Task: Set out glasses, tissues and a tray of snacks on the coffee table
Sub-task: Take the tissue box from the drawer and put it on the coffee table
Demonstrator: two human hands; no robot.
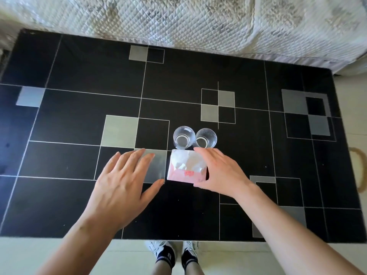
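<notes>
1. Tabletop: black gloss surface with white lines and grey squares, filling most of the view. Its far edge meets a quilted white sofa cover; its near edge borders pale floor.
2. Left hand: grip spread, fingers straight and fanned, palm down over the tabletop just left of the tissue pack. The thumb tip lies close to the pack's near-left corner; contact with the pack or with the tabletop cannot be confirmed. It holds nothing.
3. Right hand: grip wrapped on the right side of the tissue pack, with fingers laid over the far-right edge and the thumb curled at the near-right corner. The fingertips reach close to the base of the right glass.
4. Tissue pack: pink and white soft pack, lying flat near the tabletop's centre, between the two hands and just in front of the glasses. White tissue shows at the opening on top. Its right portion is hidden under the right hand; the printed red marking is too small to read.
5. Left glass and right glass: clear, upright, side by side and nearly touching, directly behind the pack. Whether they contain liquid cannot be determined.
6. Shoes: partly cut off by the tabletop's near edge.
7. Tan curved item: at the right table edge, mostly hidden, unidentifiable.
</notes>
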